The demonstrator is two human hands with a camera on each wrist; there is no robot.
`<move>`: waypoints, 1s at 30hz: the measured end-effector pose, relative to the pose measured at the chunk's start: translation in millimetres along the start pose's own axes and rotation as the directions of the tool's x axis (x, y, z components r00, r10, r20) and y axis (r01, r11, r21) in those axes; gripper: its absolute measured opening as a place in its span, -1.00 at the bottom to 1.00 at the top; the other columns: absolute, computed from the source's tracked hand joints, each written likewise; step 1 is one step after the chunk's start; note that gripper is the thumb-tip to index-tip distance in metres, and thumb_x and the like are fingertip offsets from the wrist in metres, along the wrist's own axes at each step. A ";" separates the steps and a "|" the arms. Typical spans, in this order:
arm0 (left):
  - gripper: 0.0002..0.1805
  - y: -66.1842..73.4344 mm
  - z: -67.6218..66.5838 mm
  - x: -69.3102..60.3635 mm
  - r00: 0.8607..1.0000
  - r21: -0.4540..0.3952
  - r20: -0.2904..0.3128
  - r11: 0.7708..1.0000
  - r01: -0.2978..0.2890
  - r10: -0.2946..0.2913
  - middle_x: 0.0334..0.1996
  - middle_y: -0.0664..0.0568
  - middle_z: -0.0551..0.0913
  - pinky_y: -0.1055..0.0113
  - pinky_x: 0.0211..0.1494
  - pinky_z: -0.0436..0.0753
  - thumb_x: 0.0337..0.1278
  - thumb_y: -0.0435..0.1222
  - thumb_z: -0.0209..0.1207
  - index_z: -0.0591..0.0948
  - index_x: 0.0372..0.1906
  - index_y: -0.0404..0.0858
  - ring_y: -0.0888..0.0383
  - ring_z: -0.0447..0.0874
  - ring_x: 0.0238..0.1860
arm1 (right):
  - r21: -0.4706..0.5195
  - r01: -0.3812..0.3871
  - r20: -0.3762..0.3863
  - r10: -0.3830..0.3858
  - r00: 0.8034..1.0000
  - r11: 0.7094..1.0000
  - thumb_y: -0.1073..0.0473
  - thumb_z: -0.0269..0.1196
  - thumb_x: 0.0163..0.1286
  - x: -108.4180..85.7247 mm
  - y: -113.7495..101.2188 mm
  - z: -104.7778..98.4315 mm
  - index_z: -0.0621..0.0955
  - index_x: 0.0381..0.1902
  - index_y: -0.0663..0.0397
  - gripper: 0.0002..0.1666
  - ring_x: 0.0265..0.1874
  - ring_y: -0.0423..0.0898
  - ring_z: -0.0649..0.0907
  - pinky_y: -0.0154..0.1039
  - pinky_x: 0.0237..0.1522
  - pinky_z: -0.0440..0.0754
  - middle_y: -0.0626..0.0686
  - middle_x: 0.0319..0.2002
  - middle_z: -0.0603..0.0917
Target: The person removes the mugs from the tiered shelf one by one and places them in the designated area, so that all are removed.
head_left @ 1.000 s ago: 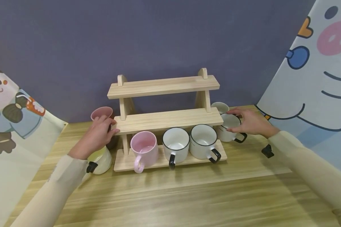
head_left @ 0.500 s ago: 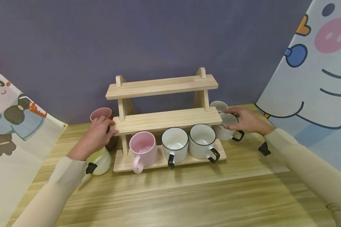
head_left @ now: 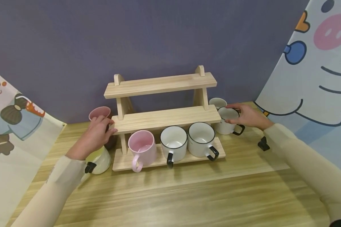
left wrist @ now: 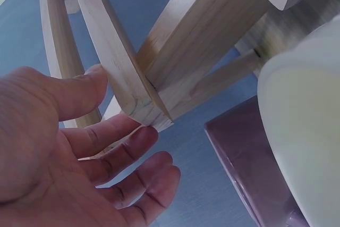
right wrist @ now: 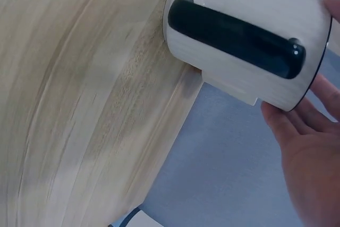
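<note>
A three-tier wooden display shelf [head_left: 167,118] stands against the back wall. My left hand [head_left: 95,135] grips the left end of its middle board, thumb on one side and fingertips on the other in the left wrist view. At the shelf's right, my right hand [head_left: 248,116] holds a white mug [right wrist: 239,30] with a black rim and black handle by its rim. That mug is upright on or just over the table; I cannot tell which. On the bottom board sit a pink mug [head_left: 143,148] and two black-rimmed white mugs, one in the middle [head_left: 174,143] and one at right [head_left: 201,140].
Behind the held mug is another pale mug [head_left: 217,102]. Left of the shelf stand a dark mug with a pink inside [head_left: 100,111] and a pale yellow mug [head_left: 102,162], both partly covered by the left hand and arm. Cartoon-printed cloths [head_left: 309,82] flank the wooden table [head_left: 170,198].
My right hand and the white mug have shifted slightly back toward the wall. The left hand keeps its hold on the shelf. The head view has drifted a little.
</note>
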State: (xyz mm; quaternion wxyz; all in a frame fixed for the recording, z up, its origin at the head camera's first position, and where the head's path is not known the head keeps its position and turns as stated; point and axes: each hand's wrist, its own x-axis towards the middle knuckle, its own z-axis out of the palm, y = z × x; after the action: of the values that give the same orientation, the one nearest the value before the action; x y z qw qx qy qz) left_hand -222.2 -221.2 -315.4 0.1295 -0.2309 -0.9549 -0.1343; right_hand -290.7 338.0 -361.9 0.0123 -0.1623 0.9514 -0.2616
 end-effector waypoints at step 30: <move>-0.67 3.2 -0.3 -0.9 1.000 0.008 0.004 1.000 0.022 -0.022 -0.14 -0.37 0.45 -0.14 0.08 0.25 0.20 -0.34 0.19 0.50 -0.08 -0.56 -0.28 0.29 -0.07 | 0.017 0.117 -0.133 -0.113 0.985 0.993 -0.14 0.25 0.29 -1.0 -32.5 -6.2 0.42 0.28 0.12 -0.29 0.20 0.19 0.39 0.14 0.14 0.33 0.16 0.29 0.36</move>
State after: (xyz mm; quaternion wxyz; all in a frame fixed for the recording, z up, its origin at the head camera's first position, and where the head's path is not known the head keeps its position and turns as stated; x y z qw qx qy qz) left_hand -219.8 -218.9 -314.8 0.1270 -0.2201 -0.9582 -0.1313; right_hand -280.6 315.0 -340.3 -0.0637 -0.1992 0.9358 -0.2839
